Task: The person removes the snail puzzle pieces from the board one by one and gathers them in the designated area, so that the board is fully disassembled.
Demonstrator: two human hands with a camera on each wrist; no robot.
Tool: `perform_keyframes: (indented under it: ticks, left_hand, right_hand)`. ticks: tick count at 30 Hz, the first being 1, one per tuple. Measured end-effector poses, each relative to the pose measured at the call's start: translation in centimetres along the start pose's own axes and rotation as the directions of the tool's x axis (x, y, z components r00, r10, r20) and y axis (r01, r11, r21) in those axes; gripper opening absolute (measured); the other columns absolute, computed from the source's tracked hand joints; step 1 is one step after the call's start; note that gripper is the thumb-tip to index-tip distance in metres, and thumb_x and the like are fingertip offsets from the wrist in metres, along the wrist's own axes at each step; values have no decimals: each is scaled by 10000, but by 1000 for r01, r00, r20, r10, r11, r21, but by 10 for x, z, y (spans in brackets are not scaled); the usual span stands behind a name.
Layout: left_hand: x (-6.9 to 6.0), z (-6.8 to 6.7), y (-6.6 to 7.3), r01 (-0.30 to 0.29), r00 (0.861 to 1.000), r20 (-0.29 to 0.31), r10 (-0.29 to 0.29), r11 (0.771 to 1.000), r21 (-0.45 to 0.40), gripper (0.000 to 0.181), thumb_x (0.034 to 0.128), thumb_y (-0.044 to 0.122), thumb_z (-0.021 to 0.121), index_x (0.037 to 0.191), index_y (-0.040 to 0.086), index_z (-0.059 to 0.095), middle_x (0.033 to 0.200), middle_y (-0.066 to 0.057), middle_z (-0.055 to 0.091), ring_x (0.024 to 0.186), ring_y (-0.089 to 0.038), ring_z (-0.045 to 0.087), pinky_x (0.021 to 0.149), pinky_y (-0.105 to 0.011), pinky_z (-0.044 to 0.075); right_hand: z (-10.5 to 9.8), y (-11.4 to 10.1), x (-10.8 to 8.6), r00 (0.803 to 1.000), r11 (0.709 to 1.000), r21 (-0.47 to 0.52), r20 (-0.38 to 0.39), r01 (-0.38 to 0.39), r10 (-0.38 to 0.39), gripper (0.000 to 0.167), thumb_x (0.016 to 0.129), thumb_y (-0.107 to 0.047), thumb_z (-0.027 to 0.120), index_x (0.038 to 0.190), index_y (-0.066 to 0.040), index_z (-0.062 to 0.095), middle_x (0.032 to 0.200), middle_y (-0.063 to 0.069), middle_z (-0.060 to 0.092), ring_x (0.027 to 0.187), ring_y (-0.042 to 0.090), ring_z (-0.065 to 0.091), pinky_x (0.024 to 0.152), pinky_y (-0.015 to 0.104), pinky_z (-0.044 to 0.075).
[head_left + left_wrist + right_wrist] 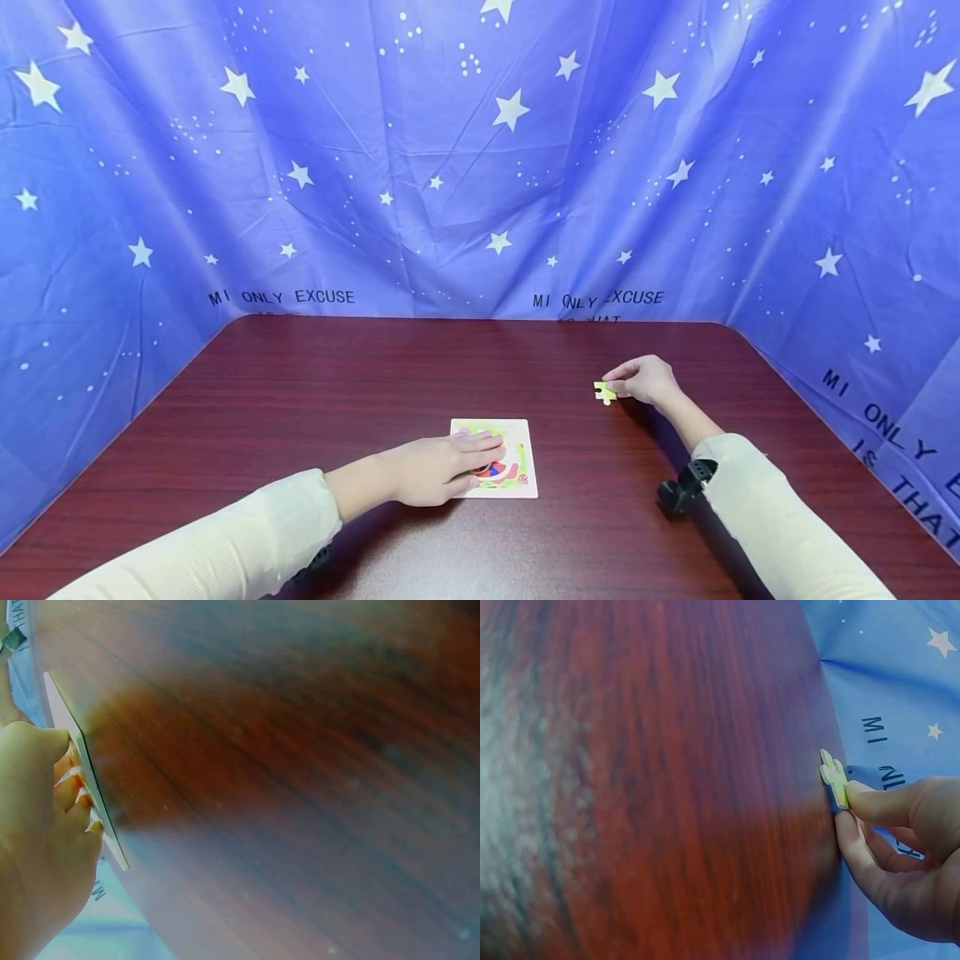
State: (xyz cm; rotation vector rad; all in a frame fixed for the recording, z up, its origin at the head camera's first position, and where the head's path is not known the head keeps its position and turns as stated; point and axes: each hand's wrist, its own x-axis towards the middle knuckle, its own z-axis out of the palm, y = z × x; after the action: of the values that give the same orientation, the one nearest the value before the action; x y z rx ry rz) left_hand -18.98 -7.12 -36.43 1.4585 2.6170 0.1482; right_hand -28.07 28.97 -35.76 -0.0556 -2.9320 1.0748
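The left hand lies flat with its fingers across a square picture puzzle board, covering much of its left half. Pink, green, red and blue printing shows on the uncovered part. In the left wrist view the board appears edge-on beside the fingers. To the right and farther back, the right hand pinches a yellow-green jigsaw piece between thumb and fingers. Seen from the right wrist, that piece is tilted, its tabs pointing away from the fingertips.
Both hands work over a dark red wood-grain table. A blue curtain with white stars and black lettering hangs behind it and along the sides. A black device is strapped at the right wrist.
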Motion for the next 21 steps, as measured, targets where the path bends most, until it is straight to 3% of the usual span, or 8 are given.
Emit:
perform_keyframes:
  ticks: [5, 13, 21]
  left_hand:
    - [0, 1, 0, 10, 1000, 1, -10, 1000, -12, 490, 1027, 240, 396, 1506, 160, 334, 1589, 17, 303, 1479, -135, 277, 1224, -323, 258]
    - [0, 2, 0, 16, 1000, -3, -16, 1000, -7, 492, 1025, 243, 397, 1507, 170, 332, 1591, 26, 298, 1480, -129, 273, 1225, -319, 254]
    - [-1, 0, 0, 1, 1000, -21, -1, 1000, 18, 492, 1019, 252, 415, 1499, 164, 351, 1580, 2, 325, 1466, -159, 311, 1205, -346, 299]
  right_hand:
    - [2, 1, 0, 1000, 998, -64, -26, 11, -13, 164, 792, -185, 770, 899, -60, 782, 730, -18, 751, 681, 41, 536, 602, 185, 422]
    - [3, 1, 0, 998, 995, -93, -44, 38, -42, 164, 786, -189, 774, 895, -67, 782, 785, 32, 764, 735, 90, 544, 652, 204, 408]
    - [1, 0, 0, 998, 997, -69, -40, 39, -42, 174, 799, -179, 759, 920, -55, 774, 767, 22, 760, 653, 46, 549, 605, 199, 424]
